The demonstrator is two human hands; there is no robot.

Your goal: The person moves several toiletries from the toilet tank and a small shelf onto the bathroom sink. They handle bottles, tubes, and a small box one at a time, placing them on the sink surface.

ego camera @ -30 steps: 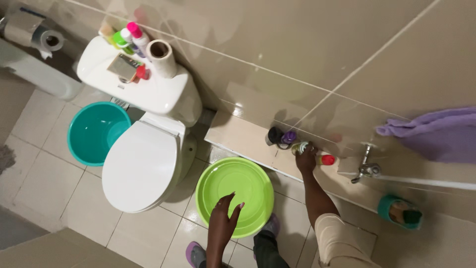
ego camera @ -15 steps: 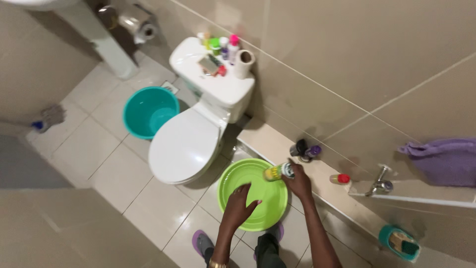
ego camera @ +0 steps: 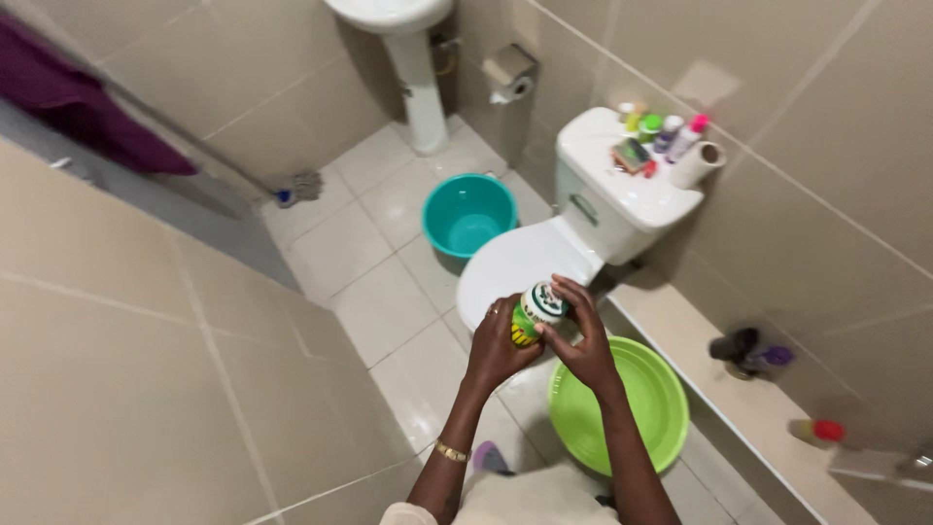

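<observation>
Both hands close on a small green-and-yellow container held in the air above the closed toilet lid: the left hand wraps its body, the right hand pinches its white top. Just below sits a lime green basin on the tiled floor, with a teal bucket beyond the toilet.

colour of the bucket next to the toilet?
Teal bucket, on the floor left of the toilet; head view shows it.

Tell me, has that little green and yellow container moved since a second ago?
Yes. The container has left the tiled ledge by the wall; both hands now hold it above the floor, beside the green basin.
</observation>
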